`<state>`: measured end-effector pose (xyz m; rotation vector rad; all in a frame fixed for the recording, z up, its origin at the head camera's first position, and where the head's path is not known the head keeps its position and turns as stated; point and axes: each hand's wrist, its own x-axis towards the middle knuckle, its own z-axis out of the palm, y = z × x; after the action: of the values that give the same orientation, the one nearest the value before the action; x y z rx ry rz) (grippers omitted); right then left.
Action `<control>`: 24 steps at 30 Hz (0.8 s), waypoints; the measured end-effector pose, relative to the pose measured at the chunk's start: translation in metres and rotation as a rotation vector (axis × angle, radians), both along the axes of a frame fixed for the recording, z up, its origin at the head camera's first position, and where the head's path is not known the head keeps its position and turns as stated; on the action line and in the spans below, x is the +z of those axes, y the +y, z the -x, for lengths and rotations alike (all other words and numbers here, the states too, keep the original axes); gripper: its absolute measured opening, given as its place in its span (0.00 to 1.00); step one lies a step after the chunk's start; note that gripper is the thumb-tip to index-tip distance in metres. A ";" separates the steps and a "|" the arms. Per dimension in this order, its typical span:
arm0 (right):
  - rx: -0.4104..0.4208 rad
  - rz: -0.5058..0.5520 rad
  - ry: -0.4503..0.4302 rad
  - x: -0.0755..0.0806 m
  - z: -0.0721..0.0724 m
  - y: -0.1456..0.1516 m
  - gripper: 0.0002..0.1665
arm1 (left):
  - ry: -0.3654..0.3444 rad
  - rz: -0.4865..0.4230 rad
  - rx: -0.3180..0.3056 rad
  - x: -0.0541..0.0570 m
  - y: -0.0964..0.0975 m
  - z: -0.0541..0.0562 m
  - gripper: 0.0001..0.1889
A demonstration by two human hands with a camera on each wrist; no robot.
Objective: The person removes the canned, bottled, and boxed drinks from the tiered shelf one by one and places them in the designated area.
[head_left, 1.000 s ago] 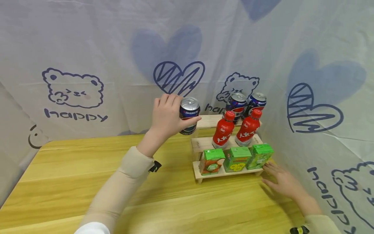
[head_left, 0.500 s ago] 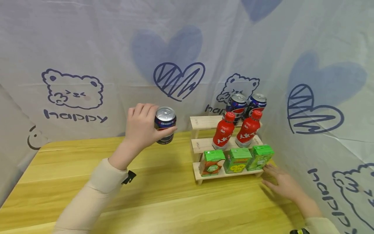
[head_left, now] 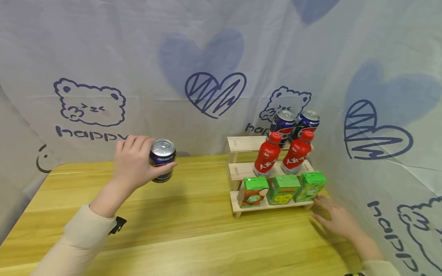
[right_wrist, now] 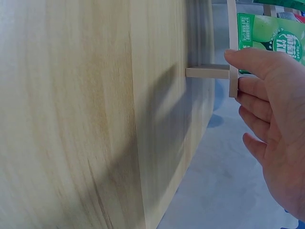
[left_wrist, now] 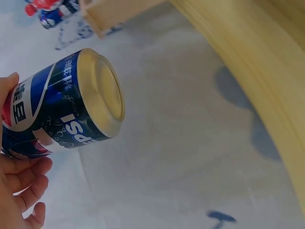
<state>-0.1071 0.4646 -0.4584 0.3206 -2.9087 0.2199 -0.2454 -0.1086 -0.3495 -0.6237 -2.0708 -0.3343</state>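
Observation:
My left hand [head_left: 132, 163] grips a dark blue Pepsi can [head_left: 163, 148] around its side, thumb across the front. The can is upright in the head view, held above the left part of the table. In the left wrist view its bare metal bottom [left_wrist: 107, 93] shows. My right hand [head_left: 335, 218] is at the right end of a three-tier wooden display rack [head_left: 241, 172], fingers extended along its lowest tier. The right wrist view has the thumb [right_wrist: 252, 58] overlapping the board's edge, with the other fingers beside its end, close to a green juice box [right_wrist: 267, 36].
Two more Pepsi cans [head_left: 284, 122] stand on the rack's top tier, right side. Two red bottles [head_left: 267, 155] occupy the middle tier, and three juice boxes [head_left: 253, 191] the bottom one. A printed cloth [head_left: 155, 88] hangs behind the wooden table [head_left: 193, 245] and along its right.
From beside the rack's top tier, the left hand has carried the can left and lower toward the viewer. The right hand stays at the rack's end.

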 end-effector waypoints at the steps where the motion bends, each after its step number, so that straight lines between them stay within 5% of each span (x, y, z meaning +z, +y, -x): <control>1: -0.004 0.004 -0.005 0.000 -0.001 0.000 0.34 | 0.003 0.005 0.007 -0.002 -0.005 0.000 0.54; 18: -0.005 -0.002 0.000 -0.002 -0.002 0.004 0.34 | -0.164 0.041 0.181 -0.037 -0.092 0.001 0.57; 24: -0.008 -0.003 -0.009 -0.002 0.000 0.003 0.34 | -0.302 0.068 0.258 -0.046 -0.121 0.004 0.46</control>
<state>-0.1075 0.4672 -0.4606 0.3091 -2.9185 0.2164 -0.2499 -0.2294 -0.3954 -0.3540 -2.4289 -0.2183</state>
